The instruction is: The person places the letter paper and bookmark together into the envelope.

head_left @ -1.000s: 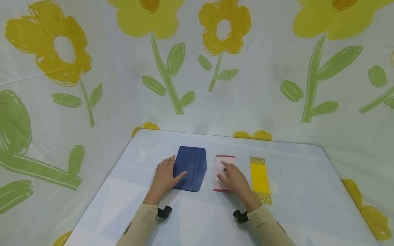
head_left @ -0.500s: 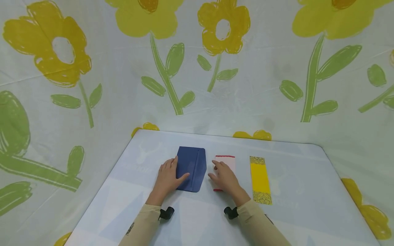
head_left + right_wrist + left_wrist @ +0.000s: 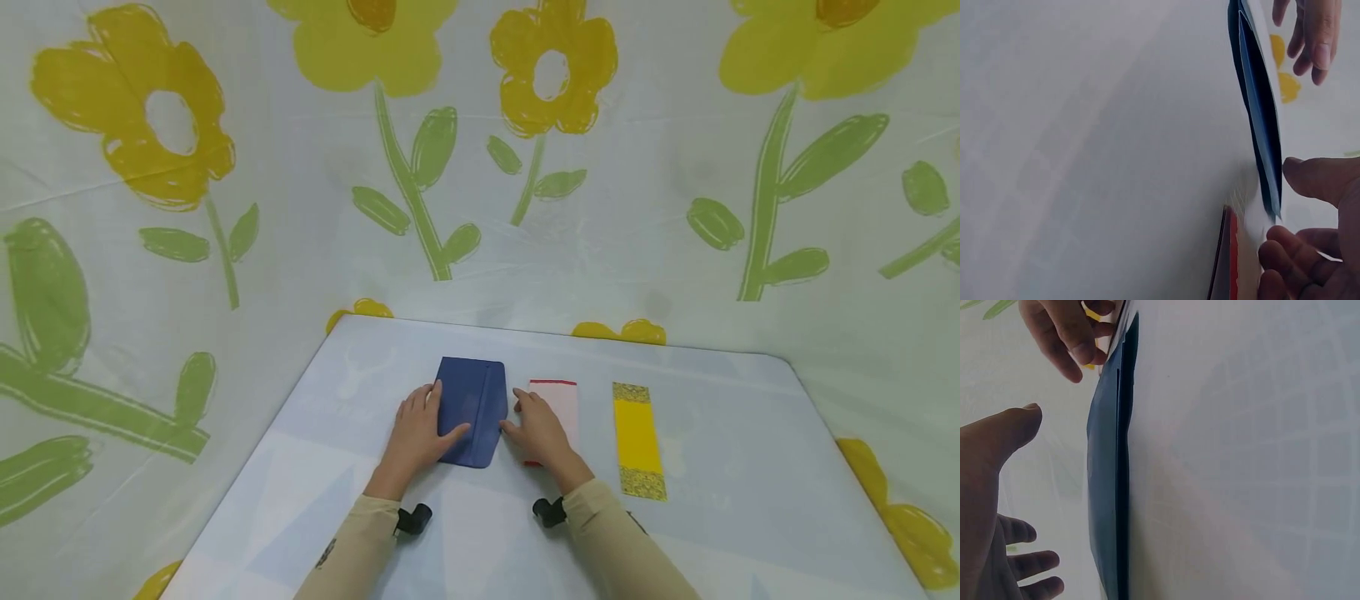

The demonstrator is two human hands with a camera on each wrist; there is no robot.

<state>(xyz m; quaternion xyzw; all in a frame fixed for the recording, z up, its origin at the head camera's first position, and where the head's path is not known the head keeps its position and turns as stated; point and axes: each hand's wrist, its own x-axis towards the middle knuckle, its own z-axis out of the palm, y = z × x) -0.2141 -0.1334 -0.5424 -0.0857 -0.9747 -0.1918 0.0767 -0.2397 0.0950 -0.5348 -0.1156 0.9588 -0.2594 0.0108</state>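
A dark blue envelope (image 3: pixel 468 392) with a pointed flap on its right side lies flat on the table. My left hand (image 3: pixel 415 429) is over its left edge, fingers loosely extended and thumb across the envelope. Between the flap and a pale pink packet with red ends (image 3: pixel 562 400) is my right hand (image 3: pixel 542 429), relaxed and holding nothing, covering part of the packet. Its thumb tip comes right at the flap's edge. In the right wrist view, a gap shows along the edge of the blue envelope (image 3: pixel 1263 119), and the packet's red end (image 3: pixel 1233 250) sits beside my fingers.
A yellow strip with glittery gold ends (image 3: pixel 637 433) lies to the right of the packet. The pale table (image 3: pixel 750 467) has a rounded back corner. Behind and beside it hangs a white cloth (image 3: pixel 637 242) printed with yellow flowers.
My right hand has shifted left from over the pink packet to the envelope's flap. My left hand has slid slightly right over the envelope. The things on the table stay in place.
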